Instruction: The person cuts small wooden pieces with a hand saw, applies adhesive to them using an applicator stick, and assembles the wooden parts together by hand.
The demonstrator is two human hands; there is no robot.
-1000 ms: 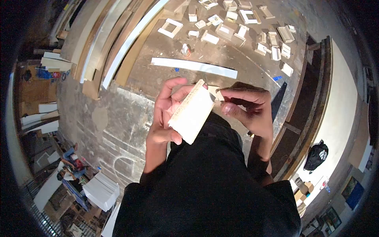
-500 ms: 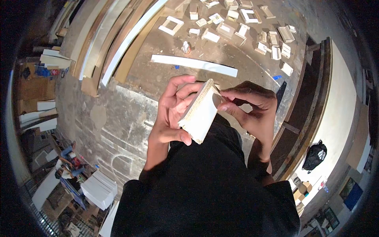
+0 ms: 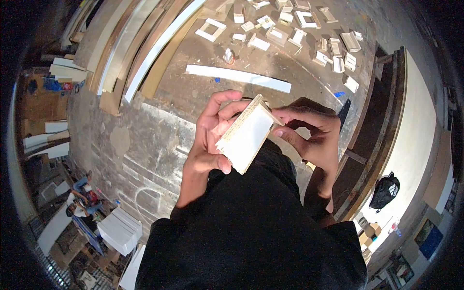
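Observation:
A small white-faced board piece (image 3: 249,137) with rough, chipboard-like edges is tilted in front of my torso. My left hand (image 3: 210,137) grips it from the left, thumb at its lower corner and fingers behind its upper edge. At its upper right, my right hand (image 3: 309,128) pinches a thin, pale strip (image 3: 276,117) between thumb and forefinger, against or very near the board. Where strip and board meet is partly hidden by the fingers.
A long white strip (image 3: 239,78) lies on the floor ahead, with several small wooden assemblies (image 3: 277,36) beyond. Long boards (image 3: 130,53) lie at upper left. A pale bench (image 3: 411,121) with a black bag (image 3: 385,192) runs along the right. A person (image 3: 79,205) is at lower left.
The board piece has shifted slightly right with my left hand and changed its tilt. My right thumb and forefinger have closed in on the board's upper right end.

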